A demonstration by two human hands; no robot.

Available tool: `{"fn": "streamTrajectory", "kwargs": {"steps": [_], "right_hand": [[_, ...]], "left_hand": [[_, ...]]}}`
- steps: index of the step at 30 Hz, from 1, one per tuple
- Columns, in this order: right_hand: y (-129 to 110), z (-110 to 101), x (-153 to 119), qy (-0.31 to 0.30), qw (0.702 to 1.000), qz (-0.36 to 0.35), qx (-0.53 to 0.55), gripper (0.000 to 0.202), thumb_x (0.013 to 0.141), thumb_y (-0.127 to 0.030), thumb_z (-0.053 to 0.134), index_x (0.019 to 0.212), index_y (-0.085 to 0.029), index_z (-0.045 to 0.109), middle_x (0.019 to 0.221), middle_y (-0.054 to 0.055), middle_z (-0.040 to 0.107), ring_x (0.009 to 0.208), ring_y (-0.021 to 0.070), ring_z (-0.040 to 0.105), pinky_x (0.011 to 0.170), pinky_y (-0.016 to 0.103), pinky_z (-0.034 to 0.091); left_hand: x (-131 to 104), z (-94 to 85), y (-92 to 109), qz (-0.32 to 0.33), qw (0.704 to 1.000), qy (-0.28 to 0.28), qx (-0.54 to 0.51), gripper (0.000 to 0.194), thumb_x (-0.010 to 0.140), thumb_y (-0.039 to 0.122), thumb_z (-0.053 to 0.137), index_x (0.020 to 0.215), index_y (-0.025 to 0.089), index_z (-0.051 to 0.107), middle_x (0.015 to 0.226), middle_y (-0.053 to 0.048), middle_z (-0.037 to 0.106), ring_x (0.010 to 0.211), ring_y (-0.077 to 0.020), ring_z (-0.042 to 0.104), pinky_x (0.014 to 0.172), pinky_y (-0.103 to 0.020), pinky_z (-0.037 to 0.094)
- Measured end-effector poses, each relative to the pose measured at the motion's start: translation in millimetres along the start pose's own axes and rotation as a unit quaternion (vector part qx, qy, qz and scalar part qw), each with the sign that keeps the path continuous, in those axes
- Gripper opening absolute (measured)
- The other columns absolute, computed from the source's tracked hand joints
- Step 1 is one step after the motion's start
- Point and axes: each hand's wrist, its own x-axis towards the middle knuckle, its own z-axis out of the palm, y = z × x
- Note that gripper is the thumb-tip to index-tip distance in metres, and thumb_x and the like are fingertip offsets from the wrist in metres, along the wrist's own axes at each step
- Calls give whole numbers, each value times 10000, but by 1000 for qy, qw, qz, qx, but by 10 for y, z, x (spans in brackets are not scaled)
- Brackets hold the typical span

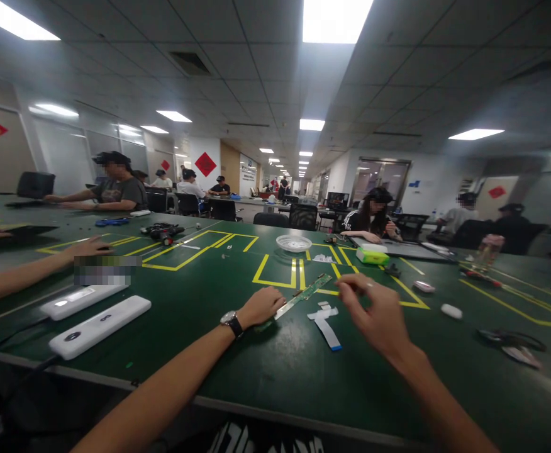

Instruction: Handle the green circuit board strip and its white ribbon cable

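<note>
My left hand (262, 304), with a watch (231, 322) on its wrist, is closed around the near end of a long, narrow green circuit board (309, 290). The board slants away to the right, its far end a little above the tabletop or touching it; I cannot tell which. Just right of that far end is my right hand (374, 305), thumb and forefinger curled together in a pinch. Whatever is between those fingertips is too small to make out. Below the board, between both hands, lies a white flat ribbon cable (327, 332) with a blue end.
Two white power strips (100, 327) lie at the left, beside another person's hand (87, 248). Beyond the board stands a clear round dish (294, 243). A green-and-white box (372, 254) sits right of it. Yellow tape marks the green table (275, 390). A person (372, 217) sits opposite.
</note>
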Motion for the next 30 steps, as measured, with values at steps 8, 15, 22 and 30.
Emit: {"fn": "streamTrajectory", "kwargs": {"steps": [8, 15, 22, 30], "right_hand": [[704, 765, 121, -209, 938, 174, -216, 423, 857, -503, 520, 956, -119, 667, 1065, 191, 610, 985, 304, 589, 768, 350, 428], [838, 908, 3, -201, 957, 129, -165, 348, 843, -436, 549, 1023, -149, 630, 1096, 147, 589, 1031, 266, 544, 855, 329, 397], [1014, 793, -22, -215, 947, 158, -181, 493, 769, -498, 585, 1117, -152, 632, 1185, 177, 540, 1156, 347, 448, 893, 402, 366], [914, 844, -34, -226, 964, 129, -54, 377, 669, -351, 669, 999, -175, 621, 1085, 102, 577, 1044, 283, 504, 825, 350, 386]], "left_hand": [[277, 89, 106, 11, 1000, 3, -9, 333, 954, 371, 380, 1169, 213, 580, 1047, -80, 589, 967, -208, 507, 879, -324, 399], [991, 435, 265, -26, 997, -60, 28, 375, 927, 382, 423, 1275, 309, 540, 1292, -91, 489, 1163, -278, 442, 919, -397, 414], [1140, 597, 369, -100, 989, -104, -11, 196, 844, 221, 525, 963, 203, 680, 1000, -121, 620, 1002, -280, 577, 863, -373, 431], [859, 284, 217, -165, 966, -166, -111, 681, 633, 195, 739, 1249, 191, 447, 757, 10, 628, 651, -173, 607, 554, -227, 445]]}}
